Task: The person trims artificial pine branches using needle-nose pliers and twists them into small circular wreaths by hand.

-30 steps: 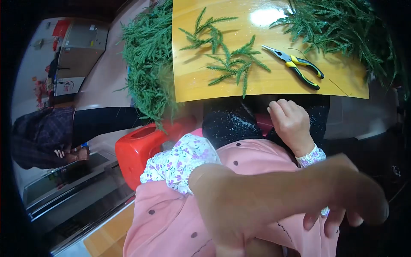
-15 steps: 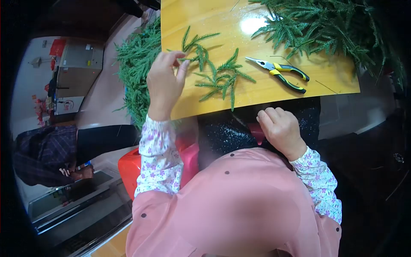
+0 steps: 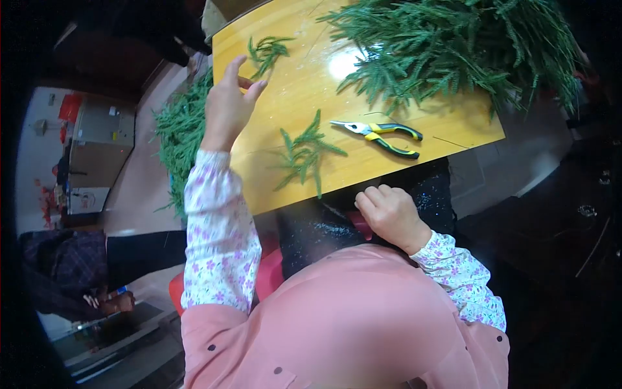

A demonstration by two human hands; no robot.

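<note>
My left hand is over the table's left part, thumb and fingers apart, with nothing seen between them. Just beyond its fingertips lies a small green sprig. A second sprig rests nearer the front edge. To its right are long-nose pliers with black and yellow handles, their tip pointing left. My right hand is curled closed above my lap, just off the front edge; its palm and anything inside are hidden.
A large heap of green branches covers the back right of the yellow table. More greenery stands left of the table. A red stool is by my left sleeve. Another person is at the far left.
The sprig by my left hand has shifted away from the other one, towards the back left. My left hand came up from low in view and opened. The view has turned somewhat.
</note>
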